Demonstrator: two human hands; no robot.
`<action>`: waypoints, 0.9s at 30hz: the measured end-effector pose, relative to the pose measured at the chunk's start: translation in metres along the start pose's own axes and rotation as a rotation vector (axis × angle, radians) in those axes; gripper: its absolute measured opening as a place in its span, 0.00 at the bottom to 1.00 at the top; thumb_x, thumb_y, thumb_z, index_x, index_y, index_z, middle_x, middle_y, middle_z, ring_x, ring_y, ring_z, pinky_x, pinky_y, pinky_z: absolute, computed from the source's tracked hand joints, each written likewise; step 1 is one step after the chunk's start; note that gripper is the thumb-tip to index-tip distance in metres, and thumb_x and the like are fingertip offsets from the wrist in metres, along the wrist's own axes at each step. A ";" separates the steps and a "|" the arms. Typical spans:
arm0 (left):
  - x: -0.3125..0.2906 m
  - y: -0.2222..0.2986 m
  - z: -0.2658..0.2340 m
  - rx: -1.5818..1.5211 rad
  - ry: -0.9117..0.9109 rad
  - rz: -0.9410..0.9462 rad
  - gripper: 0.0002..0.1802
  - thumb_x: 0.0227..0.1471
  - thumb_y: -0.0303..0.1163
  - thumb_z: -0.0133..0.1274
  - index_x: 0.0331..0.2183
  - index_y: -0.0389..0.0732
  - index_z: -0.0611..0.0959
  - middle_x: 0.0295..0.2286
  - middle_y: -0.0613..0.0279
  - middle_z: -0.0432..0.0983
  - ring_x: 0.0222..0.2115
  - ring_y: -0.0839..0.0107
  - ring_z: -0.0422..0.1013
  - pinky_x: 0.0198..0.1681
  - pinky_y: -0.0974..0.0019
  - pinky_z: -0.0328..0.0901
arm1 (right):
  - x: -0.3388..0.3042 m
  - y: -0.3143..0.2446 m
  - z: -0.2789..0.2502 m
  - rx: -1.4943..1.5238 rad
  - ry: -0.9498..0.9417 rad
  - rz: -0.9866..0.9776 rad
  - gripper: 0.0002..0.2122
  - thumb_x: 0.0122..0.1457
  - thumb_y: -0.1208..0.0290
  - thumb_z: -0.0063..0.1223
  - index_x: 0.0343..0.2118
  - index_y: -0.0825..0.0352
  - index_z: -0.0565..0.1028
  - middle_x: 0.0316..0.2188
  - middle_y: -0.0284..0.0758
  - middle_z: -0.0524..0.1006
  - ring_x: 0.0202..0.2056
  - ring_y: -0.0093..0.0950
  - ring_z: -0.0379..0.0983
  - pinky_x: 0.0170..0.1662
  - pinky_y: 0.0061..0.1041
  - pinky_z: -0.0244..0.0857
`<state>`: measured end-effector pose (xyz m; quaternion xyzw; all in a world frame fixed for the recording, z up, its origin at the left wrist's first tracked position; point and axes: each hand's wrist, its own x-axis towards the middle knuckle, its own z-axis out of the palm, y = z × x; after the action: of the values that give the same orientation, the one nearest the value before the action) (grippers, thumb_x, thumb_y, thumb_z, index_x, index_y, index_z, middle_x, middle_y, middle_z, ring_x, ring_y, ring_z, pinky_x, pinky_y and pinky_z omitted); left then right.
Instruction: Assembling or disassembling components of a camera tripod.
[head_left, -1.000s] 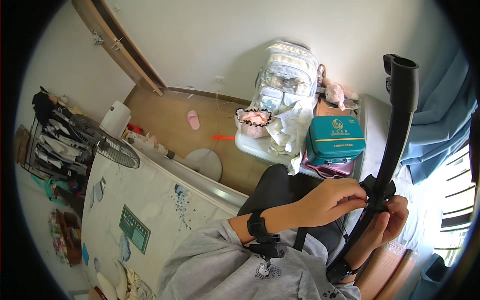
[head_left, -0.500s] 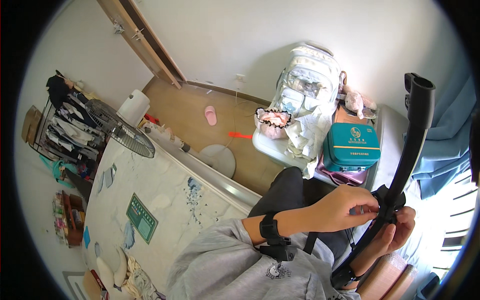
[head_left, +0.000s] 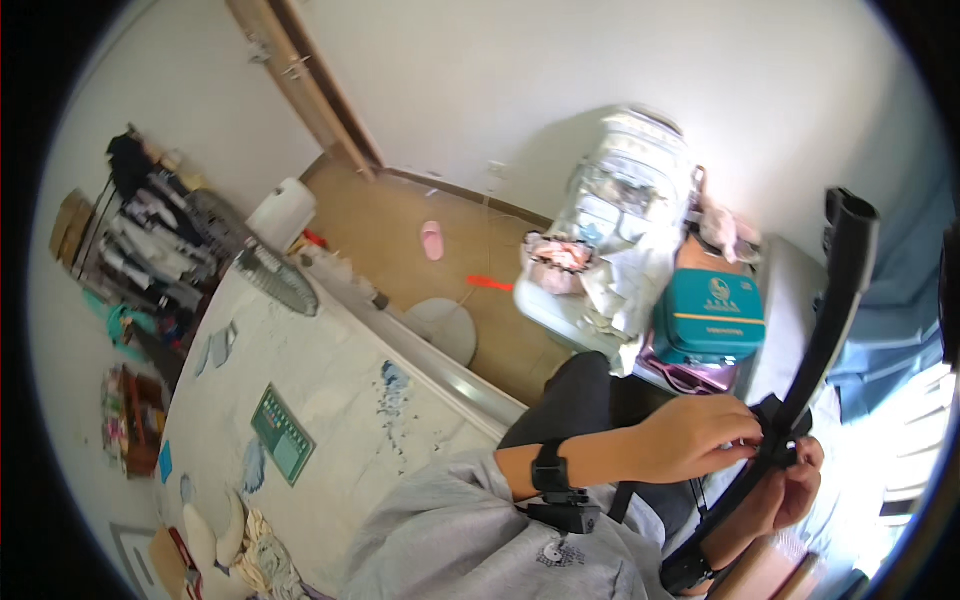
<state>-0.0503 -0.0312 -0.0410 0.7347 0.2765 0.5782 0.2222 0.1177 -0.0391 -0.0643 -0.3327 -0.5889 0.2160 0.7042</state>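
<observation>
A long black curved bar (head_left: pixel 828 315) with a hollow, tube-like top end rises slanting at the right, its lower part running down past my right forearm. Partway along it sits a black joint or clamp piece (head_left: pixel 782 425). My left hand (head_left: pixel 705 437) pinches at this piece from the left, thumb and fingertips together. On its other side, my right hand (head_left: pixel 795 487) has its bent fingers closed against the same piece. The exact contact of the fingertips is partly hidden. Black straps with small devices (head_left: pixel 565 515) wrap my wrists.
A teal case (head_left: pixel 712 315) rests on a pink item beside a pale backpack (head_left: pixel 635 170) and crumpled clothing. To the left lies a bed (head_left: pixel 340 400) with a green card (head_left: pixel 283 433). Behind it stand a fan (head_left: pixel 280 280) and a clothes rack; a blue curtain (head_left: pixel 885 310) hangs right.
The whole view has shifted slightly, so the room sits lower in the picture. Both hands stay at the joint on the black bar, with only small finger movements.
</observation>
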 end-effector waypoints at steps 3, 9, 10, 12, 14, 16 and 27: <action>0.003 0.002 -0.001 -0.022 -0.013 -0.073 0.11 0.36 0.25 0.55 0.28 0.36 0.74 0.25 0.56 0.70 0.25 0.60 0.68 0.27 0.65 0.64 | 0.015 -0.015 0.010 -0.076 -0.040 -0.019 0.13 0.42 0.70 0.52 0.29 0.73 0.67 0.29 0.44 0.67 0.31 0.29 0.63 0.34 0.21 0.56; 0.007 0.006 -0.006 -0.049 -0.085 -0.186 0.12 0.36 0.22 0.55 0.29 0.35 0.75 0.24 0.58 0.70 0.23 0.64 0.68 0.25 0.69 0.63 | 0.031 -0.028 -0.001 -0.322 -0.234 -0.082 0.07 0.39 0.79 0.51 0.25 0.71 0.74 0.22 0.34 0.65 0.20 0.23 0.60 0.23 0.18 0.52; 0.006 0.005 -0.005 -0.056 -0.088 -0.180 0.12 0.36 0.22 0.56 0.29 0.35 0.75 0.24 0.58 0.70 0.23 0.64 0.68 0.24 0.69 0.63 | 0.028 -0.029 -0.003 -0.282 -0.226 -0.031 0.07 0.39 0.80 0.51 0.26 0.70 0.74 0.21 0.34 0.65 0.20 0.23 0.60 0.23 0.18 0.53; 0.007 0.003 -0.002 -0.083 -0.098 -0.166 0.12 0.36 0.22 0.56 0.29 0.34 0.75 0.24 0.57 0.70 0.23 0.65 0.68 0.24 0.69 0.63 | 0.027 -0.030 -0.004 -0.206 -0.217 0.029 0.08 0.39 0.80 0.51 0.26 0.69 0.74 0.20 0.34 0.65 0.21 0.24 0.61 0.23 0.18 0.53; 0.008 0.004 -0.002 -0.088 -0.117 -0.153 0.13 0.35 0.21 0.56 0.29 0.34 0.74 0.24 0.57 0.70 0.22 0.66 0.67 0.23 0.70 0.62 | 0.027 -0.027 -0.006 -0.102 -0.243 0.031 0.08 0.39 0.77 0.52 0.26 0.70 0.72 0.21 0.36 0.66 0.22 0.26 0.62 0.24 0.20 0.54; 0.010 0.006 0.001 -0.099 -0.089 -0.162 0.11 0.34 0.20 0.56 0.27 0.33 0.75 0.22 0.58 0.70 0.21 0.67 0.68 0.23 0.71 0.62 | 0.031 -0.029 -0.003 -0.069 -0.247 0.039 0.09 0.39 0.77 0.52 0.26 0.70 0.72 0.21 0.37 0.66 0.22 0.26 0.62 0.24 0.20 0.55; 0.011 0.004 0.001 -0.121 -0.101 -0.123 0.12 0.35 0.19 0.56 0.29 0.33 0.74 0.23 0.57 0.70 0.22 0.68 0.68 0.22 0.72 0.62 | 0.024 -0.027 0.002 -0.009 -0.063 -0.033 0.11 0.37 0.80 0.53 0.28 0.71 0.70 0.24 0.41 0.69 0.23 0.27 0.65 0.25 0.20 0.60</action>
<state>-0.0473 -0.0274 -0.0306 0.7298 0.2741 0.5413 0.3151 0.1179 -0.0406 -0.0283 -0.3191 -0.6173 0.2121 0.6871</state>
